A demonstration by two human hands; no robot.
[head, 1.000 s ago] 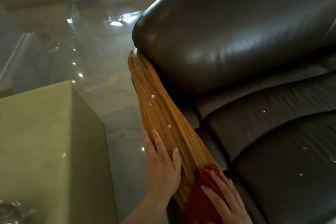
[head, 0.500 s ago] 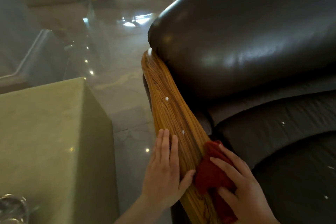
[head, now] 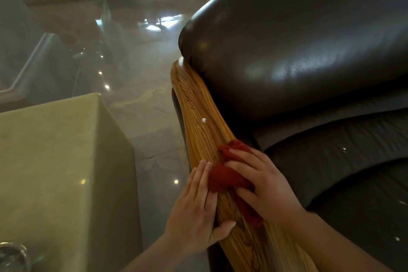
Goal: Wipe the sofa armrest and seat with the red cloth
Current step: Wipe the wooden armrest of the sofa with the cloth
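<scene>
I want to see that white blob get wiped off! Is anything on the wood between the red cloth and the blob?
Nothing visible. The right hand presses the red cloth on the wooden armrest, and the white blob sits farther up it. Only bare wood, with a tiny white speck, lies between. The left hand rests on the armrest's outer side, out of that path.

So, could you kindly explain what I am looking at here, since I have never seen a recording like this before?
There is no machine here. The picture comes from a wide-angle camera worn on a person's head, looking forward and down at two bare hands. The right hand presses a red cloth flat onto the wooden armrest of a dark leather sofa. The left hand rests on the armrest's outer edge, beside the cloth. A small white spot sits on the wood ahead of the cloth, and a few white specks dot the seat. To the left stands a pale stone table on a shiny floor.
</scene>
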